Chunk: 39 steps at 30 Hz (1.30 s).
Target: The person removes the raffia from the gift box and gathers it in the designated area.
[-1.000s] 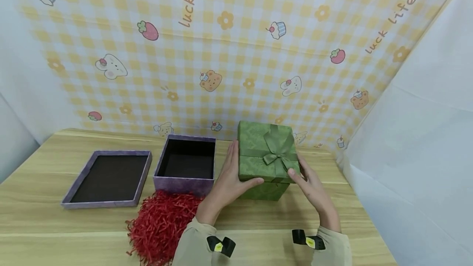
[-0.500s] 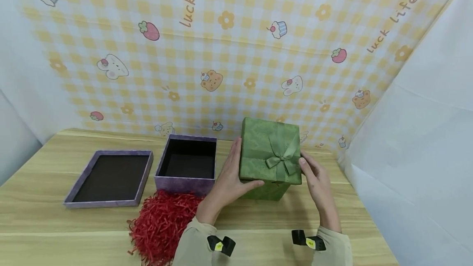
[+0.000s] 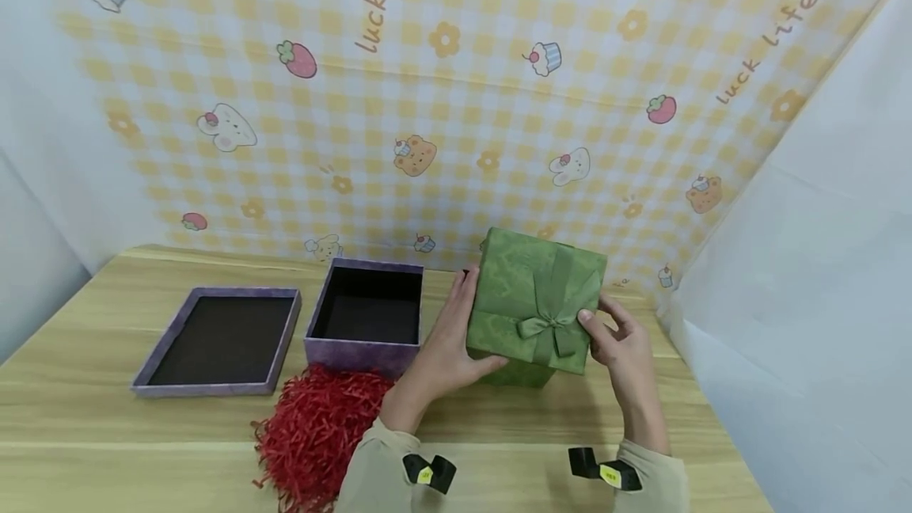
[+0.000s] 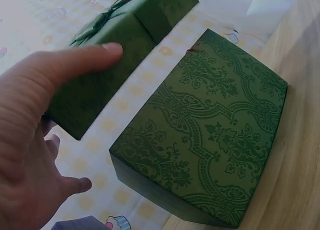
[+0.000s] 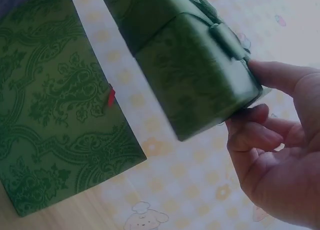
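Note:
A green gift-box lid (image 3: 516,275) with a ribbon bow (image 3: 552,324) is raised off its green patterned box base (image 4: 210,120), and a gap shows between them in both wrist views. My left hand (image 3: 443,351) holds the lid's left side, thumb on the front wall and fingers at the side. At the right edge, my right hand (image 3: 627,355) pinches the lid (image 5: 185,75) between thumb and curled fingers. The lid sits tilted and turned over the base. A bit of red shred (image 5: 111,96) pokes out at the base's rim.
Left of the base stands an open purple box (image 3: 362,356) with a dark inside. Its purple lid (image 3: 285,343) lies upside down farther left. A heap of red shredded paper (image 3: 324,430) lies in front on the wooden table (image 3: 178,450). A checked cloth (image 3: 463,101) hangs behind.
The green lid has come up and shifted right, turning and tilting over its base. My right hand has moved right with it, from the front corner to the right edge.

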Tool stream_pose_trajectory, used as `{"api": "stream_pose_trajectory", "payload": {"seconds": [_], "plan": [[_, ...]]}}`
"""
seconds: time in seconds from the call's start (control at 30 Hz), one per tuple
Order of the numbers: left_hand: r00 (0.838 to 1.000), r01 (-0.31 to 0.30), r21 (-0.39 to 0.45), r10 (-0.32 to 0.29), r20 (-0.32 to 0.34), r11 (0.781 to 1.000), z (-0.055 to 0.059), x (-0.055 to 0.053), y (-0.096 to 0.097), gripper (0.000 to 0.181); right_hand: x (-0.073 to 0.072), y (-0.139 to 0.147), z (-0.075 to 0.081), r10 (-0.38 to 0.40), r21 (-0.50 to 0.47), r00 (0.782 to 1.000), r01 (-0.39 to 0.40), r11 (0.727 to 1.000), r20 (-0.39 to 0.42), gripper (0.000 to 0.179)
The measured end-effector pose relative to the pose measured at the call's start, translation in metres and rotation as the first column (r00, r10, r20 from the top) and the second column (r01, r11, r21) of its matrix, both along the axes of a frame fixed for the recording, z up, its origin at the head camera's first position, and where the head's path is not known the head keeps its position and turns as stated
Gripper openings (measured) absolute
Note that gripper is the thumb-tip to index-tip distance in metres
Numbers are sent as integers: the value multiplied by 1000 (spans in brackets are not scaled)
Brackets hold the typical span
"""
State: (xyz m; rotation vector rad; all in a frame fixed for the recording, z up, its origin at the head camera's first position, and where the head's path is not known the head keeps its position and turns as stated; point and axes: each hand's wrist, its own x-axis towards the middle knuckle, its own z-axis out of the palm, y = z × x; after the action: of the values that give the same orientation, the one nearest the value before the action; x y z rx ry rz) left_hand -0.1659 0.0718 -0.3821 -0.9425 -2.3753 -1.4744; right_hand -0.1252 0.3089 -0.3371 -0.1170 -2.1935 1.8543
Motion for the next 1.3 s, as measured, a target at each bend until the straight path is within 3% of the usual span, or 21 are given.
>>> {"api": "stream_pose_trajectory", "payload": {"seconds": [0.17, 0.37, 0.5, 0.63, 0.7, 0.77, 0.9, 1.0, 1.2, 1.3], "plan": [[999, 13, 33, -14, 31, 999, 2, 3, -3, 115, 2, -3, 1, -22, -2, 999, 22, 1000, -32, 47], [989, 58, 195, -83, 120, 979, 11, 8, -4, 97, 3, -9, 5, -74, -18, 989, 72, 997, -124, 48], [975, 67, 376, -142, 173, 924, 18, 12, -1, 81, 4, -12, 8, -68, 29, 964, 78, 996, -258, 45], [945, 73, 549, -234, 230, 833, 22, 15, 2, 72, 3, -14, 7, -13, 162, 914, 86, 983, -405, 42], [930, 53, 602, -259, 260, 797, 23, 16, 3, 68, 2, -14, 4, -9, 235, 892, 128, 963, -451, 42], [922, 26, 629, -262, 286, 777, 24, 17, 5, 63, 2, -15, 2, -9, 305, 872, 180, 935, -489, 43], [916, -26, 623, -231, 327, 782, 25, 17, 6, 57, 2, -17, -1, -19, 385, 830, 279, 880, -558, 43], [918, -34, 622, -221, 329, 782, 25, 17, 7, 57, 3, -18, -1, -14, 394, 822, 288, 873, -569, 44], [935, -72, 562, -140, 325, 824, 26, 17, 5, 65, 2, -20, 2, 62, 352, 853, 146, 924, -518, 54], [950, -61, 576, -129, 283, 815, 25, 16, 4, 63, 2, -21, 4, 121, 312, 861, 46, 949, -493, 55]]}}
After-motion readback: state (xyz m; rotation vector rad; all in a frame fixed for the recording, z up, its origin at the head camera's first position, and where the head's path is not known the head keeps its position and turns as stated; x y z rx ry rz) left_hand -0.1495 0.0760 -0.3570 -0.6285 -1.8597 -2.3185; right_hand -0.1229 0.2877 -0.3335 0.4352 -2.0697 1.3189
